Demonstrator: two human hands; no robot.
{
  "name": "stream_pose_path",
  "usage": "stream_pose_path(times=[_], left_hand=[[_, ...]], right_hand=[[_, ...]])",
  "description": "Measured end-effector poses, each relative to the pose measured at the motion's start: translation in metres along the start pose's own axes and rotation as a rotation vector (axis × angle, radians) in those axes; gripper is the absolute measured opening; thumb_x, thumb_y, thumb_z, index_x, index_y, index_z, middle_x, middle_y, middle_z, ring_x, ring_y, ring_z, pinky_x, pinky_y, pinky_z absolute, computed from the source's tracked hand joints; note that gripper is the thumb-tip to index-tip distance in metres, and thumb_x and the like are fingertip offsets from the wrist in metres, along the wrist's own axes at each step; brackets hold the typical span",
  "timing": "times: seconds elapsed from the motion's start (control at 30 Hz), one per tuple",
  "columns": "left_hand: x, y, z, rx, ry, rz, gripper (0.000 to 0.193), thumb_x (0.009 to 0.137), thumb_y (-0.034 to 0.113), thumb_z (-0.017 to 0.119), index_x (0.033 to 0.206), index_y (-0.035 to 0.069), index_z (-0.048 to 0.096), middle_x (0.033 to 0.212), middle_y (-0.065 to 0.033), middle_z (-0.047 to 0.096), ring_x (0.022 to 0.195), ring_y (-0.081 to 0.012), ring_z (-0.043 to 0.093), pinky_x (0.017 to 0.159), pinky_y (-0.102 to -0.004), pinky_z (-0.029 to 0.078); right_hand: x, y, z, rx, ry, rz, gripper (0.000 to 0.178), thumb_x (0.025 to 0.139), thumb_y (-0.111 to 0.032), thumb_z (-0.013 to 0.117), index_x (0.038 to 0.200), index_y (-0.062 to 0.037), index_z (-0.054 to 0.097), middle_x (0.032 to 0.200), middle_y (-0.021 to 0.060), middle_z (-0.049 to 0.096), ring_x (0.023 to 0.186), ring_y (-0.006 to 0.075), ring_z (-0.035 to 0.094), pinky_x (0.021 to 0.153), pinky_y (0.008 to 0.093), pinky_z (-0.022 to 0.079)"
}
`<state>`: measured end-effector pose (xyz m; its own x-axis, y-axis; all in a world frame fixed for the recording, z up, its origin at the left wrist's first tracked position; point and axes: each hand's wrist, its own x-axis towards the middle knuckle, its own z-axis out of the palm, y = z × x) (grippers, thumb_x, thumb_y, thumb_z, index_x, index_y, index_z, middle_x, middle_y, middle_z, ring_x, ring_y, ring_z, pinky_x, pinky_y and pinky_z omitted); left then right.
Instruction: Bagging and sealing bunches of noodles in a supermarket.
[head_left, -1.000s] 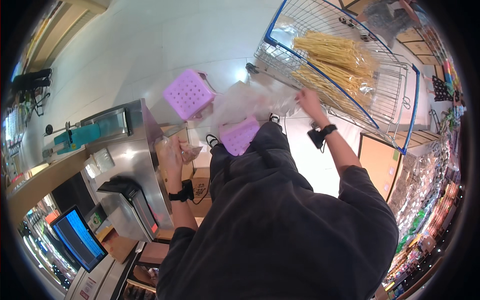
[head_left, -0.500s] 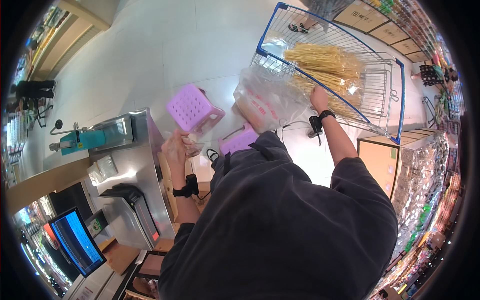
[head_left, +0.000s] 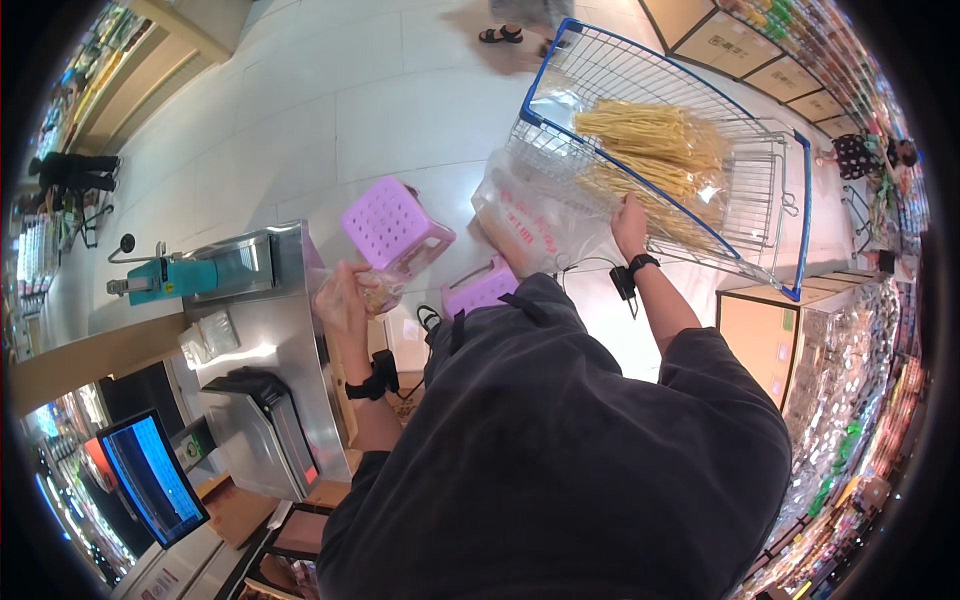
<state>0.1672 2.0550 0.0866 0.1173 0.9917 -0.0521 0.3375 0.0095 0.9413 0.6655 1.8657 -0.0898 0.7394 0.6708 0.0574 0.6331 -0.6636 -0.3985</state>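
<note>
Shopping cart [head_left: 806,210] at upper right, wire basket with blue rails. Steel counter [head_left: 290,350] at left. Two purple stools: the upper stool [head_left: 385,222] tilted in view, the lower stool [head_left: 480,289] partly behind the dark trousers [head_left: 530,310]. Bundles of long yellow sticks [head_left: 650,140] lie in the cart in clear wrap.

Big plastic bag [head_left: 535,215], clear with red print, lies between the stools and the cart, just in front of the knees. Its long axis runs from upper left down toward the right. The right hand [head_left: 629,228] is at its right end, beside the cart's near rail; the bag body lies to the left of this grip. Right hand is much the nearer; the left hand [head_left: 343,300] is well apart, with the upper stool between.

Right fingers: curled together, apparently clamped on the bag's edge. Left fingers: together on a small clear bag [head_left: 382,292] beside the counter's edge.

Hard to make out: right fingertips, bag edge under them, whether the big plastic bag touches the floor, contents of both bags (tan in the big one, yellowish-brown in the small one).
</note>
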Motion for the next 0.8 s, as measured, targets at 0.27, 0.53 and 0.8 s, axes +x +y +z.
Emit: stream_pose_path(times=[0.27,0.53,0.8], left_hand=[[-0.002,-0.017,-0.033,-0.097,0.105,-0.100,0.049,0.108,0.033,0.046,0.093,-0.004,0.072,0.064,-0.0104,0.067,0.043,-0.0076,0.046,0.043,-0.0228,0.035],[0.000,-0.048,-0.075,-0.037,0.085,-0.127,0.058,0.109,0.048,0.041,0.100,-0.003,0.069,0.064,-0.0028,0.059,0.054,-0.0081,0.052,0.051,-0.0193,0.036],[-0.002,-0.040,-0.117,-0.219,0.030,-0.090,0.056,0.108,0.042,0.048,0.092,-0.006,0.071,0.062,-0.0051,0.062,0.056,-0.0084,0.058,0.053,-0.0222,0.041]], right_hand=[[0.025,-0.001,0.032,0.628,0.584,0.351,0.011,0.090,-0.006,0.063,0.098,0.0023,0.061,0.084,0.0137,0.067,0.075,0.0301,0.067,0.074,0.0436,0.053],[-0.005,-0.019,0.044,0.727,0.337,0.409,0.108,0.066,-0.002,0.082,0.153,-0.0012,0.018,0.149,0.0263,0.033,0.132,0.0395,0.048,0.113,0.0454,0.040],[-0.033,-0.035,0.014,0.261,0.123,0.488,0.117,0.057,-0.006,0.087,0.153,0.0039,0.021,0.145,0.0251,0.044,0.132,0.0342,0.047,0.110,0.0399,0.042]])
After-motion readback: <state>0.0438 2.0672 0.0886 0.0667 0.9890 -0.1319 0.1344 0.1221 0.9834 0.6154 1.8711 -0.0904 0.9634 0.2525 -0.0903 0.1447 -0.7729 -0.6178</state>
